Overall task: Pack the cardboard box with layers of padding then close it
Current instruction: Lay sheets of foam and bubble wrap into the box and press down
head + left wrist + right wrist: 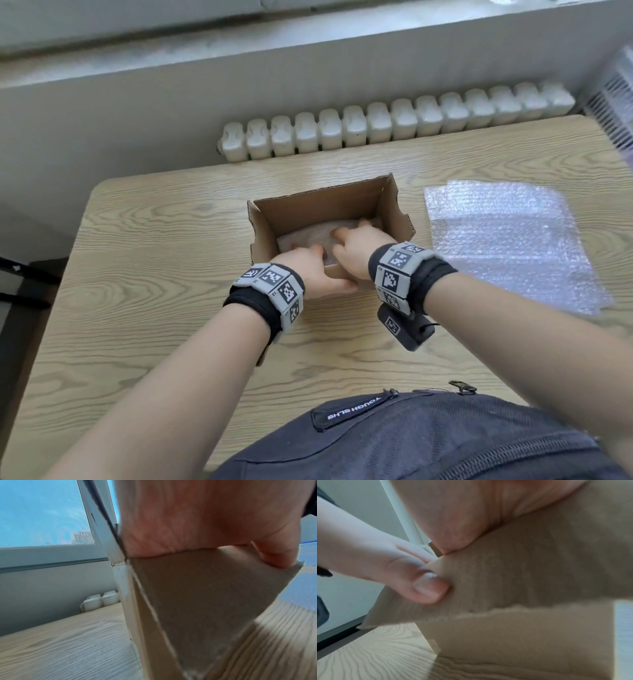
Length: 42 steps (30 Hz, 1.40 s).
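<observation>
The open cardboard box stands mid-table with a pale layer of padding on its floor. My left hand grips the box's near flap: its thumb lies against the outside and its fingers reach inside. My right hand reaches over the same near edge. Its fingers are spread and rest on the padding inside the box. In the wrist views both palms sit on the cardboard edge, and the fingertips inside the box are hidden there.
A flat sheet of bubble wrap lies on the wooden table to the right of the box. A white radiator and a window sill run behind the table. A dark bag hangs at my waist at the near edge.
</observation>
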{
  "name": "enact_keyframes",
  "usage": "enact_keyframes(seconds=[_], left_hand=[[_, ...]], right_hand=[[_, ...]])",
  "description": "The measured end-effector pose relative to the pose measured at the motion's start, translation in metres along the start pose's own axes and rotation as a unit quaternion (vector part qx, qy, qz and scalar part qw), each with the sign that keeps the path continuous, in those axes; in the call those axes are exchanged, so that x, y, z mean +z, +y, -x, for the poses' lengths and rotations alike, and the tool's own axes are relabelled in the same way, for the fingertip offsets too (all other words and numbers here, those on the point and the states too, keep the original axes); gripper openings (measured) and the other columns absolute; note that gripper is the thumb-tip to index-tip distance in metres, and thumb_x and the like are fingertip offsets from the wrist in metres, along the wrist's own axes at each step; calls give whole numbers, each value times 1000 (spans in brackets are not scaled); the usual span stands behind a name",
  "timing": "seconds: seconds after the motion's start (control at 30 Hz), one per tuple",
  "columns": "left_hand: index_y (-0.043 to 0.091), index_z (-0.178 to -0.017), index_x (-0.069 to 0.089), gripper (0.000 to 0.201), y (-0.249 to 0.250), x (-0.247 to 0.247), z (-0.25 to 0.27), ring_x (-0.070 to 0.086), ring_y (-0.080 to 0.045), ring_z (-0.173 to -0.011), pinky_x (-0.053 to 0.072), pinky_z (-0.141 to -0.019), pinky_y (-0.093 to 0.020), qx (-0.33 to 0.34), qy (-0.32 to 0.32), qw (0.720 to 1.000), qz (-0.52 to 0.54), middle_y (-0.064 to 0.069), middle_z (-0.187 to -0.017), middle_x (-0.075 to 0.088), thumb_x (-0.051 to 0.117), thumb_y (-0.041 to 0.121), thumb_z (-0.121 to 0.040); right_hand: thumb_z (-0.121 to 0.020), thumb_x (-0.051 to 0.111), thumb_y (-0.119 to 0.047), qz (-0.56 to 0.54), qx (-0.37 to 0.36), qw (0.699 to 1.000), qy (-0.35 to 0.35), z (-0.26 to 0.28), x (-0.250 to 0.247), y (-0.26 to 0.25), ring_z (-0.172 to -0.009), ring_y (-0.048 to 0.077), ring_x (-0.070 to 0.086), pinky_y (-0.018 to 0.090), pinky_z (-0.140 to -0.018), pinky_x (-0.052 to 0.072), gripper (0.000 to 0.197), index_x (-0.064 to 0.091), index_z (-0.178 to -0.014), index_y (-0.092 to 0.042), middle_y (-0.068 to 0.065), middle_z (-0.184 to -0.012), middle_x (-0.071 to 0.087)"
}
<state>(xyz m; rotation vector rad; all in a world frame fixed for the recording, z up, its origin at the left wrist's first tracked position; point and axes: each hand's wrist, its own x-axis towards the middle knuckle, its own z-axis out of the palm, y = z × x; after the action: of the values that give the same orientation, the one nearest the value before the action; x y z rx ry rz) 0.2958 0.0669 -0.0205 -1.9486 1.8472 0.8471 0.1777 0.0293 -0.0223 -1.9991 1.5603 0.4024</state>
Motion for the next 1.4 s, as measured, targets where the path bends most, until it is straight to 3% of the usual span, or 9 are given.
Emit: enact_keyframes(seconds=[0.07, 0.2, 0.3, 0.57, 0.77, 1.0, 1.17, 1.23, 1.4], left_hand=[[22, -131, 43, 103, 2, 1, 5, 60, -26, -103, 53, -84, -35, -2, 10, 1000, -18, -11, -127, 55, 48, 89, -53], [21, -121, 52, 85, 6, 5, 20, 57, -30, -107, 50, -83, -37, -1, 62, 996, -60, -10, -120, 56, 39, 85, -67], [20, -116, 53, 71, 9, 8, 35, 57, -30, -105, 50, -85, -40, 7, 96, 994, -49, -8, -117, 57, 36, 76, -76], [24, -134, 43, 53, 39, 6, 79, 49, -26, -123, 44, -97, -43, 100, 207, 973, -21, -5, -135, 49, 41, 55, -90], [25, -132, 47, 44, 83, 8, 94, 48, -21, -124, 45, -98, -40, 203, 250, 947, 14, 0, -136, 50, 46, 41, -92], [22, -129, 51, 38, 139, 20, 73, 48, -17, -122, 41, -100, -33, 270, 207, 940, 10, 0, -130, 54, 47, 35, -94], [24, -132, 49, 42, 182, 26, 31, 55, -20, -115, 45, -97, -36, 214, 165, 963, -7, 0, -126, 60, 47, 40, -93], [19, -138, 43, 46, 199, 29, 15, 51, -20, -123, 40, -97, -30, 170, 117, 978, 32, -2, -137, 52, 47, 34, -95], [7, -147, 26, 59, 227, 41, -27, 47, -29, -127, 41, -97, -33, 43, 47, 984, 169, -13, -147, 39, 50, 23, -96]], right_hand=[[-94, 30, -35, -6, -18, 999, 43, 11, 2, 2, -117, 35, 51, 40, -94, 44, 44, 50, -130, -20, 19, -130, 48], [-97, 28, -33, 26, -40, 993, 109, 37, 4, 5, -106, 29, 59, 38, -88, 43, 42, 61, -111, -11, 12, -115, 61], [-98, 31, -32, 23, -50, 988, 147, 57, 7, 9, -103, 28, 60, 38, -88, 47, 38, 61, -111, -12, 9, -112, 63], [-94, 41, -25, -66, -20, 965, 253, 110, 2, 36, -108, 24, 58, 38, -91, 49, 31, 62, -115, -14, 6, -118, 62], [-93, 43, -25, -113, 51, 958, 258, 139, -2, 82, -113, 23, 57, 36, -93, 48, 32, 61, -118, -14, 6, -122, 62], [-95, 43, -21, -159, 137, 950, 229, 144, 1, 165, -110, 25, 59, 36, -91, 50, 33, 59, -122, -12, 8, -124, 62], [-95, 45, -19, -187, 188, 942, 204, 135, -1, 235, -110, 27, 60, 36, -92, 50, 32, 59, -123, -12, 10, -124, 63], [-94, 47, -18, -216, 208, 934, 193, 131, -1, 262, -111, 27, 59, 35, -93, 49, 32, 59, -123, -11, 9, -125, 62], [-92, 53, -19, -288, 210, 920, 162, 116, 0, 312, -118, 25, 56, 33, -98, 43, 38, 54, -129, -7, 10, -130, 59]])
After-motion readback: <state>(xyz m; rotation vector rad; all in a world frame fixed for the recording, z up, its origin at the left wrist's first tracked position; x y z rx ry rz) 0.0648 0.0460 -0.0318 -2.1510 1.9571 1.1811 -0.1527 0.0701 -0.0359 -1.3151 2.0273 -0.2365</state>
